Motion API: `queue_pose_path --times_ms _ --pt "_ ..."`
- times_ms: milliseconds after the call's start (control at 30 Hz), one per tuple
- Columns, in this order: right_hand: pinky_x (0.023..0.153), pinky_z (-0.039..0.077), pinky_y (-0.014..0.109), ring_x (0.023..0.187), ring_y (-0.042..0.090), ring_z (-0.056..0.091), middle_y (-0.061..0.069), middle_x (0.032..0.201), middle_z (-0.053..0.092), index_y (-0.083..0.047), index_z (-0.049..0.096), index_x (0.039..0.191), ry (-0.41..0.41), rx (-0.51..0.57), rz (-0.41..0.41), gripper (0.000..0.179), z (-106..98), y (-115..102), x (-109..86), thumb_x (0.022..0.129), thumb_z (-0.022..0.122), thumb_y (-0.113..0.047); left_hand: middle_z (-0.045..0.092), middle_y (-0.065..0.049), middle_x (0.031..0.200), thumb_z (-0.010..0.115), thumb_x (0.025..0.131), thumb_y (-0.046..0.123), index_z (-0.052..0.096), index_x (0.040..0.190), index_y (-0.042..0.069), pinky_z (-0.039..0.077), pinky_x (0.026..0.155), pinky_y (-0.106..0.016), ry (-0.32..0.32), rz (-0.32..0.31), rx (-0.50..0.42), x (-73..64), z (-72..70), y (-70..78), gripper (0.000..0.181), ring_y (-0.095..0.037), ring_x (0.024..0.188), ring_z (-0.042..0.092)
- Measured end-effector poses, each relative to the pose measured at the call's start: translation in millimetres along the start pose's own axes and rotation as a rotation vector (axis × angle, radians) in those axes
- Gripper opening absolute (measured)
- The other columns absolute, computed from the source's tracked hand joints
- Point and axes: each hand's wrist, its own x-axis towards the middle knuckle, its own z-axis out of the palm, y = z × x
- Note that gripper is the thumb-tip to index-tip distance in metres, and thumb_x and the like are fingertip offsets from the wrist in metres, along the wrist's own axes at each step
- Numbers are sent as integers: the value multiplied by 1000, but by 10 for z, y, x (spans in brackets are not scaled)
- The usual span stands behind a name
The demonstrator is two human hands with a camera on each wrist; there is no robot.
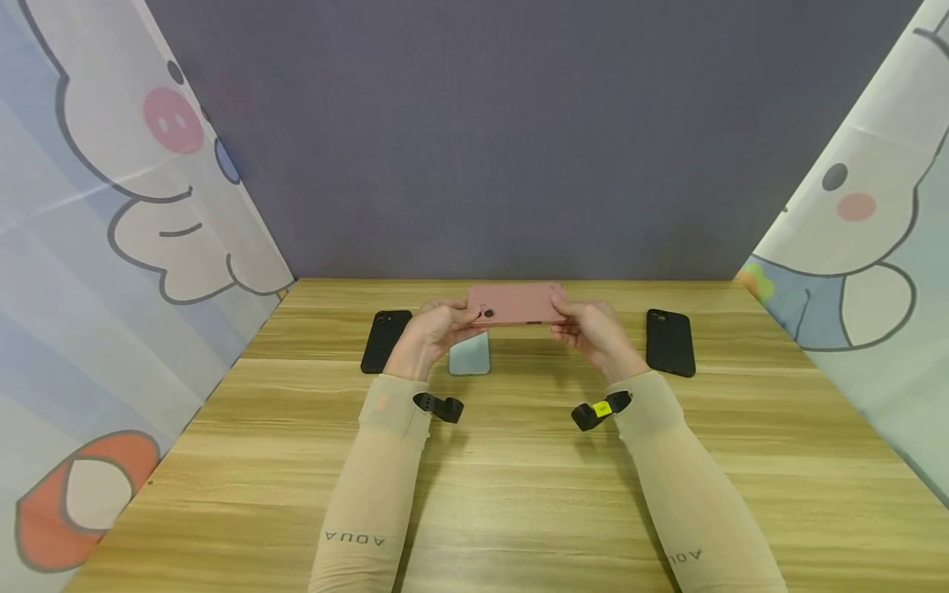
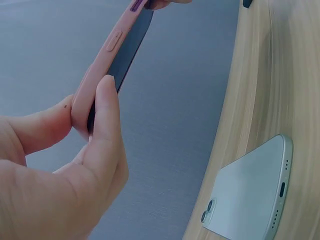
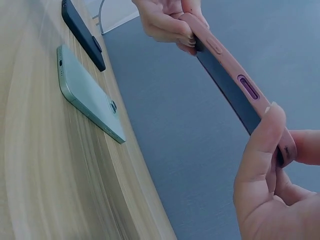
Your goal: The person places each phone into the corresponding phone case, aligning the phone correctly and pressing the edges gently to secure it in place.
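Both hands hold a phone in a pink phone case (image 1: 522, 302) up above the table. My left hand (image 1: 436, 328) pinches one end between thumb and fingers, and my right hand (image 1: 599, 329) pinches the other. The wrist views show the dark screen side of the phone (image 3: 227, 87) standing out past the case's edge along part of its length. Purple shows through a slot in the case's side in the right wrist view. Whether the phone sits fully inside the case, I cannot tell. Under the left hand lies a pale green phone (image 1: 469, 356), back up.
On the wooden table (image 1: 519, 494), a black phone or case (image 1: 385, 339) lies left of the pale green phone. Another black phone case (image 1: 670, 343) lies to the right. A dark panel (image 1: 474, 148) stands behind, with printed curtains (image 1: 59, 272) at the sides.
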Motion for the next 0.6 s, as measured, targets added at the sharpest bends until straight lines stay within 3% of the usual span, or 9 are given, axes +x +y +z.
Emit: queue_pose_path --times_ms 233,433,600 --pt "65 56 27 63 16 64 5 75 67 -5 69 98 -40 -20 32 14 6 -13 -14 103 61 -16 52 -24 142 54 102 -5 36 151 -8 54 97 -36 -29 -6 -8 -18 -61 26 53 -34 122 60" --pt "67 53 28 69 14 61 2 83 66 -5 58 120 -60 -26 58 22 5 -15 -3 107 52 -22 59 -24 131 54 103 -1 46 144 -9 54 97 -38 -60 15 -3 -47 -93 37 43 -26 101 69" --pt "62 49 27 70 14 62 2 86 67 -6 56 120 -56 30 59 25 -1 -11 1 110 45 -25 65 -17 116 54 104 1 50 141 -10 54 97 -38 -67 15 -16 -53 -92 31 39 -21 89 71"
